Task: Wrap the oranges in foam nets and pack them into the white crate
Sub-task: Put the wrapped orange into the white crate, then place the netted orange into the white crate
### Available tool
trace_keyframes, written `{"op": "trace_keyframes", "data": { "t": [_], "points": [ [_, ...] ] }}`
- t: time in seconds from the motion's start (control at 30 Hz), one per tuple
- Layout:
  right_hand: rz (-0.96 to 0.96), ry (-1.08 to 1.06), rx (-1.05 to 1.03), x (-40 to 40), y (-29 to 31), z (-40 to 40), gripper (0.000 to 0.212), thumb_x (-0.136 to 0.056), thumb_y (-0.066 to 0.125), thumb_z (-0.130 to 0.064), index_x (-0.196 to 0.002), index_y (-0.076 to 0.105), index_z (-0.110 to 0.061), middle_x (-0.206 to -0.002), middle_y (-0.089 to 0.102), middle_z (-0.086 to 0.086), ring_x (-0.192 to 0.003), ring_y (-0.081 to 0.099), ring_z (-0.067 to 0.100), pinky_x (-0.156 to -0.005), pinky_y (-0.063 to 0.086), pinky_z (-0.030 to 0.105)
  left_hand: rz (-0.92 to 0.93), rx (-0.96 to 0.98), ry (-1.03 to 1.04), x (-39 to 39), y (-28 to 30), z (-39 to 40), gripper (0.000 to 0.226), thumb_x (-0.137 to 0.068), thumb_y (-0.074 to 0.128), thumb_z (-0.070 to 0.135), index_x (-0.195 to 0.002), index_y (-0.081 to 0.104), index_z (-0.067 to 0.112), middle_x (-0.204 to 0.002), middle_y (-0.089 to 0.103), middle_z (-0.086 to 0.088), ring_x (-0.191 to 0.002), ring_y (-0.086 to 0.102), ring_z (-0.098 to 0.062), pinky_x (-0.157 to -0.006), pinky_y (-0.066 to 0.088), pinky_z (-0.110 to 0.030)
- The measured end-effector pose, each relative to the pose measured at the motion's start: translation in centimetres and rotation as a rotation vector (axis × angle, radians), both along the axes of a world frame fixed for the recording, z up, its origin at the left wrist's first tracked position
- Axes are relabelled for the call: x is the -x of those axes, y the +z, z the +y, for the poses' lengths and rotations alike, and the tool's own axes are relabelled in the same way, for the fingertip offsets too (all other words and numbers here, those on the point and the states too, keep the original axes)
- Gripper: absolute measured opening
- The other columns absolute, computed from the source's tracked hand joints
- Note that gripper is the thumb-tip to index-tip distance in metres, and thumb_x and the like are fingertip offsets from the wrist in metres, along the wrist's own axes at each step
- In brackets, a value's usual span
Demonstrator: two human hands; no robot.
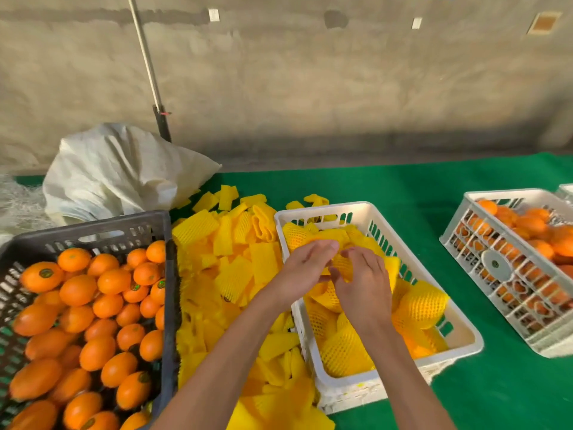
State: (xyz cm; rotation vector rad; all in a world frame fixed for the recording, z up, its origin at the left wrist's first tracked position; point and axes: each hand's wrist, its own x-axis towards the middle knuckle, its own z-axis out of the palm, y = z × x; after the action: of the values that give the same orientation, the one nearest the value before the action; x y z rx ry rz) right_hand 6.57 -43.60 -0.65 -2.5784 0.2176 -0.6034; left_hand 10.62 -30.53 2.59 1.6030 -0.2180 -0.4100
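Orange: one netted orange [342, 268] sits between both hands, above the middle of the white crate [366, 387]; only a patch of its yellow net shows between the fingers.
Fingers: the right hand [364, 287] curls over the netted orange from the near side; the left hand [305, 270] lies against it with fingers fairly straight and thumb tucked toward the fruit. How firmly the left holds, I cannot tell.
Step in hand: probably finishing the net on this orange and setting it down among the wrapped ones [420, 302] already in the crate.
Doing it well: pull the net fully over so no bare peel shows, then seat the fruit snugly in a gap rather than dropping it.
Supplies: loose foam nets [232, 265] heaped just left of the crate; bare oranges [93, 305] in the dark crate [169, 321] further left.
Beyond: a second white crate of oranges [459, 243] stands well apart to the right on the green cloth [403, 187].
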Motion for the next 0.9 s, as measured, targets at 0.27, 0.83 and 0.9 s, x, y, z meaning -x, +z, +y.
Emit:
{"op": "trace_keyframes", "data": {
  "t": [0.27, 0.83, 0.9],
  "points": [
    [0.137, 0.243, -0.111, 0.4, -1.2, 8.3, 0.024, -0.095, 0.064, -0.009, -0.118, 0.067, -0.005, -0.116, 0.068, 0.01, -0.11, 0.059, 0.029, -0.087, 0.049, 0.039, -0.109, -0.299, 0.172, 0.9, -2.3, 6.8, 0.019, -0.107, 0.055, 0.026, -0.098, 0.07, 0.019, -0.093, 0.071, 0.01, -0.082, 0.065, 0.006, -0.071, 0.052, -0.016],
    [0.697, 0.177, 0.238, 1.5, -14.5, 12.7, 0.018, -0.098, 0.059, -0.02, -0.104, 0.072, -0.011, -0.114, 0.071, 0.014, -0.108, 0.066, 0.035, -0.085, 0.054, 0.04, 0.07, -0.855, 0.146, 6.2, -11.3, 12.5, 0.021, -0.106, 0.047, 0.025, -0.101, 0.056, 0.007, -0.119, 0.064, -0.023, -0.11, 0.062, -0.041, -0.077, 0.043, -0.038],
    [0.71, 0.158, 0.232, 1.5, -14.5, 12.7, 0.016, -0.096, 0.058, -0.015, -0.1, 0.072, -0.007, -0.109, 0.072, 0.018, -0.103, 0.067, 0.038, -0.078, 0.054, 0.041, 0.075, -0.844, 0.195, 6.2, -11.4, 12.7, 0.027, -0.107, 0.046, 0.027, -0.109, 0.059, 0.003, -0.119, 0.063, -0.023, -0.109, 0.062, -0.041, -0.077, 0.045, -0.039]
  ]
}}
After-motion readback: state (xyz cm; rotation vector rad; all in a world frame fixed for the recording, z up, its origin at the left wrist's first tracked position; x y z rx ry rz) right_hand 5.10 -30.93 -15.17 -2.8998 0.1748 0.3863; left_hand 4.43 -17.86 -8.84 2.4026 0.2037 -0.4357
